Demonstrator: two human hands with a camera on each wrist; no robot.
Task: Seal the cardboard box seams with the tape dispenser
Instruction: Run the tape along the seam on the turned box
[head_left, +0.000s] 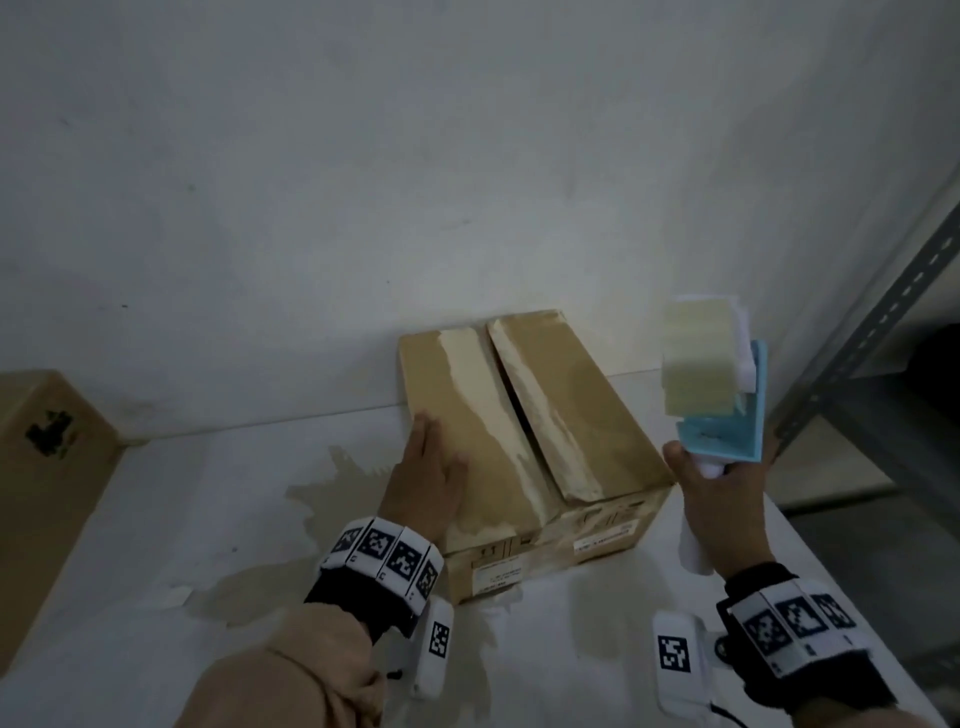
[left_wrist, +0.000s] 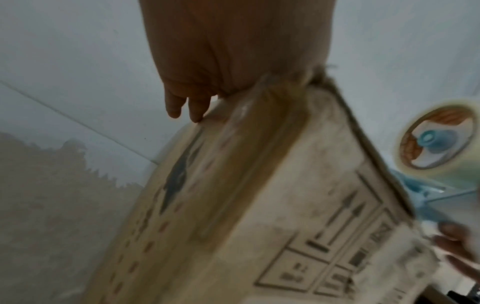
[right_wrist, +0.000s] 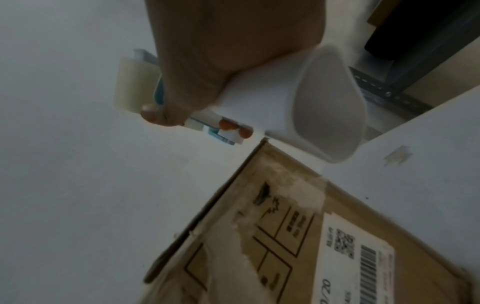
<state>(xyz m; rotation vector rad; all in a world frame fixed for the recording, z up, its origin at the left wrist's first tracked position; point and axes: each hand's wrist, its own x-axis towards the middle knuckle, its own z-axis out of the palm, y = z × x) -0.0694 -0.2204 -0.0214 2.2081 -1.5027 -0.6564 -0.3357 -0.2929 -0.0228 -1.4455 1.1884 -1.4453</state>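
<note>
The cardboard box (head_left: 524, 415) sits on the white bench (head_left: 156, 519) by the wall, its barcode label (right_wrist: 363, 265) too blurred to read. Left hand (head_left: 431, 483) lies flat on its top; right hand (head_left: 719, 504) clenches the tape dispenser (head_left: 711, 384) handle beside it.

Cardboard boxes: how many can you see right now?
2. One cardboard box sits on the white table against the wall, with the left hand flat on its top. A second box stands at the table's far left edge, partly cut off. Others may lie outside the view.
</note>
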